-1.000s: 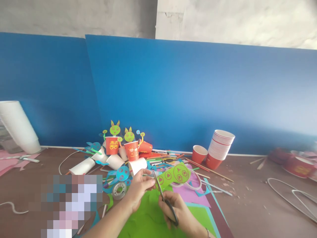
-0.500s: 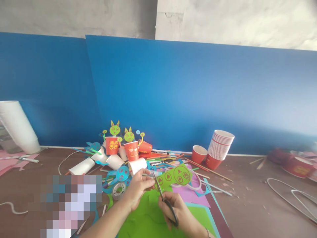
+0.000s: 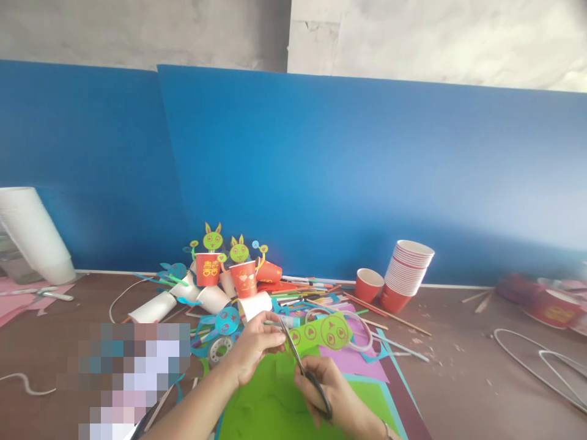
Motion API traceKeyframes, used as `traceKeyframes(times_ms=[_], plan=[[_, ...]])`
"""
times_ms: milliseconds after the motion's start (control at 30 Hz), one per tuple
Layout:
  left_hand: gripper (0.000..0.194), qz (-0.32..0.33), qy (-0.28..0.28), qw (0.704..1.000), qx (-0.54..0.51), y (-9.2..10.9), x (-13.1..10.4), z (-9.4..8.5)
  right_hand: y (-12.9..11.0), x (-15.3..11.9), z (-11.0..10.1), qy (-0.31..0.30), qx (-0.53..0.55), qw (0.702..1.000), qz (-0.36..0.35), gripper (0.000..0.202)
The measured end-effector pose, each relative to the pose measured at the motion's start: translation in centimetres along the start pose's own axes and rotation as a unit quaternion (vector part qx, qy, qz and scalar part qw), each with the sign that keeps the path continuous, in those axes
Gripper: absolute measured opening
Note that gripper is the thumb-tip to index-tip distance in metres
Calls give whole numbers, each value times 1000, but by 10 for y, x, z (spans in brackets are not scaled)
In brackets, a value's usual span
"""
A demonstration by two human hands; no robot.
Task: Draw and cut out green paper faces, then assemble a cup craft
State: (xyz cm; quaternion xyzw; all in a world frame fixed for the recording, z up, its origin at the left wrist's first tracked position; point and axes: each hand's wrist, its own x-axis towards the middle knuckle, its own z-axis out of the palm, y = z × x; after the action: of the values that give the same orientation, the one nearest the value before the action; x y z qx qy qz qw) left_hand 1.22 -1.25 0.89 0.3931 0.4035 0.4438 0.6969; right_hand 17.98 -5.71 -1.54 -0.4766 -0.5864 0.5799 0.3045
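Note:
A pair of black-handled scissors point(image 3: 316, 391) is gripped in my right hand point(image 3: 331, 391), its blades pointing up and to the left. My left hand point(image 3: 257, 348) pinches the left end of a green paper strip point(image 3: 308, 337). Red circles with hearts and a round face are drawn on that strip. The blades lie across the strip beside my left fingertips; whether they are fully closed I cannot tell. Below both hands lies a larger sheet of green paper point(image 3: 270, 409).
Behind my hands stand red cups with green rabbit faces point(image 3: 208, 269), near white cups point(image 3: 153, 307) and a tape roll point(image 3: 221, 350). Coloured sticks point(image 3: 316, 298) lie scattered. A cup stack point(image 3: 408, 275) rises at right, white cups point(image 3: 36, 235) at far left. A blue partition point(image 3: 321, 171) closes the back.
The green strip has tipped slightly, its round-face end now lower and a little to the left. Both hands stay nearly in place, with the scissors still at the strip's left end.

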Motion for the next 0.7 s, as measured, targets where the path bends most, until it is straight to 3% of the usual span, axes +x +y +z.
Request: traceKeyframes(times_ms=[100, 267, 433, 600, 700], plan=[[37, -19, -26, 999, 21, 6, 1, -6, -1, -1, -2, -17, -12, 1000, 13, 21], [34, -73, -116, 985, 108, 17, 0, -22, -4, -6, -9, -58, -71, 995, 48, 9], [29, -107, -188, 935, 282, 29, -11, -25, -12, -11, -18, -155, -84, 980, 90, 6], [9, -7, -88, 894, 440, 30, -22, -20, -14, -12, -23, -189, -87, 972, 107, 7], [17, 82, -42, 884, 459, 25, -25, -15, -14, -12, -22, -187, -100, 970, 117, 9]])
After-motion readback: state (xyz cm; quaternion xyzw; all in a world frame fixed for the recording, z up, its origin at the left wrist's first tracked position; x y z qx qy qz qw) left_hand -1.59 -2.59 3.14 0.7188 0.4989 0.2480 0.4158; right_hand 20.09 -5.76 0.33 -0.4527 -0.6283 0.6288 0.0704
